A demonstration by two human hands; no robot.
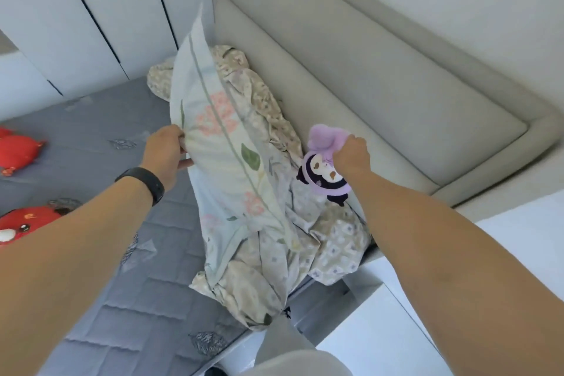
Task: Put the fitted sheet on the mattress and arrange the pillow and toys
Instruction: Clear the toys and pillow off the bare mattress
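Observation:
My left hand [167, 152] grips the edge of a pale floral pillow [225, 162] and holds it tilted up off the bed. My right hand [351, 153] grips a small purple plush toy [323, 171] by its hood, above a crumpled beige patterned fitted sheet [332, 241]. The sheet lies bunched against the headboard, partly hidden under the pillow. The grey quilted mattress [122, 284] is bare. Two red plush toys lie at the left, one [18, 149] farther up and one [27, 223] nearer me.
A padded cream headboard [381, 85] runs along the right of the bed. White wardrobe doors [91, 9] stand beyond the mattress. A white surface [396, 330] sits beside the bed at lower right. My knee [283, 342] is at the mattress edge.

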